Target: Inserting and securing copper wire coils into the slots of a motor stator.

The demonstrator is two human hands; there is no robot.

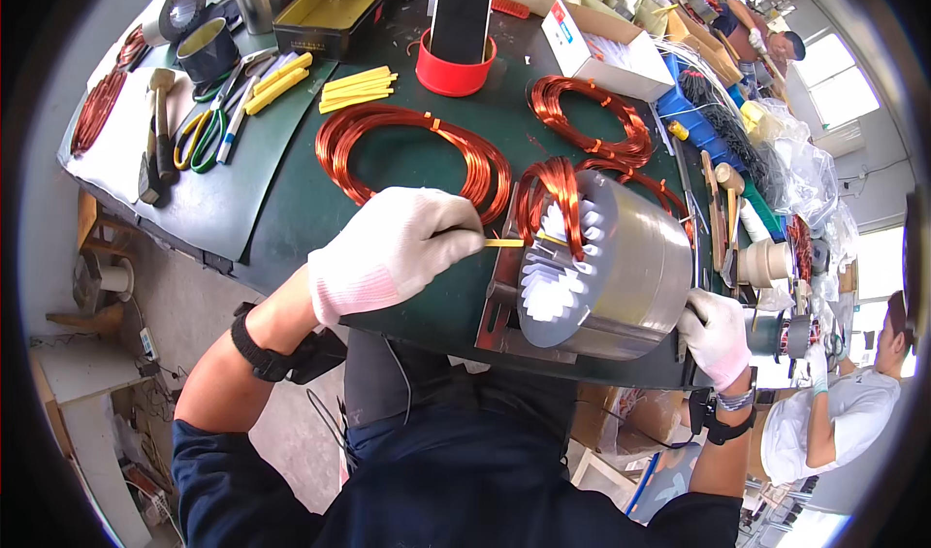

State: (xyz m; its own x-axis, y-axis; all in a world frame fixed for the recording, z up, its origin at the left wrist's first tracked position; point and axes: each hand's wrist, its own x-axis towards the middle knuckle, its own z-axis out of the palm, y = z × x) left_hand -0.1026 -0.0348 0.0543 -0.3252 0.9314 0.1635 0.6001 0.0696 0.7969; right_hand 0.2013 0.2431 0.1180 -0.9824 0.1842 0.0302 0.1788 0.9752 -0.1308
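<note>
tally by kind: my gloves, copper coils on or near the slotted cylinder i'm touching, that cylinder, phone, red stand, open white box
Your gloves: 2
Copper coils: 4
Slotted cylinder: 1
Phone: 1
Red stand: 1
White box: 1
Total: 10

We get a brightly lit scene, with daylight coming through the windows [842, 82] at the right, where the panes glare nearly white. We see a soft sheen along the metal drum [635, 272] and bright glints on the copper coil [480, 165], while the white strips [551, 291] lose detail. The wide lens bends the edge of the table [291, 223], and black fills the corners. Nearby, we find things fairly crisp; farther off, they soften.
</note>
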